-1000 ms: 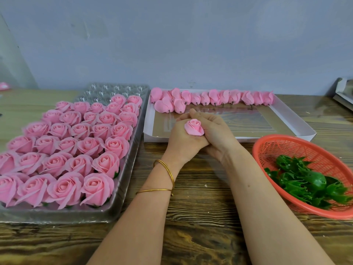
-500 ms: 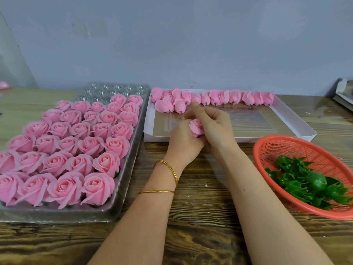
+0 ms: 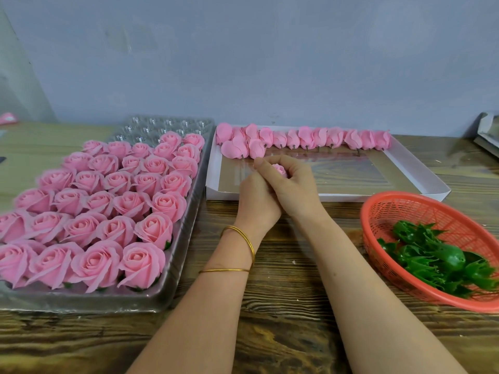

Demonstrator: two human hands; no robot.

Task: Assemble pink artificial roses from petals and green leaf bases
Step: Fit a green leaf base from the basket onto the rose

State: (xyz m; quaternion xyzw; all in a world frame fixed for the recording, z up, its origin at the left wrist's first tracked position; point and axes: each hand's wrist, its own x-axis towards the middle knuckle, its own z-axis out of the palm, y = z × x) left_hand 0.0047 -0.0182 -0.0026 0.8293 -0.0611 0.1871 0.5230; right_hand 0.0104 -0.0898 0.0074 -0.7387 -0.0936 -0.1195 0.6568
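Both hands meet over the near edge of the white box (image 3: 421, 174). My right hand (image 3: 293, 187) curls its fingers round a small pink rose bud (image 3: 279, 169), mostly hidden by them. My left hand (image 3: 255, 198) sits under and against the right one, its fingers hidden, so its hold on the bud is unclear. A row of loose pink petal buds (image 3: 310, 137) lines the far side of the box. Green leaf bases (image 3: 434, 257) lie in the red basket (image 3: 399, 209) at right.
A clear plastic tray (image 3: 172, 287) on the left holds several rows of finished pink roses (image 3: 108, 201), with bare cups at its far end. A grey wall stands behind the wooden table (image 3: 286, 306). Another box corner (image 3: 488, 130) shows at the far right.
The bud, in plain sight between both palms a second ago, is now wrapped by my right fingers. Both hands have shifted slightly away from me, over the box.
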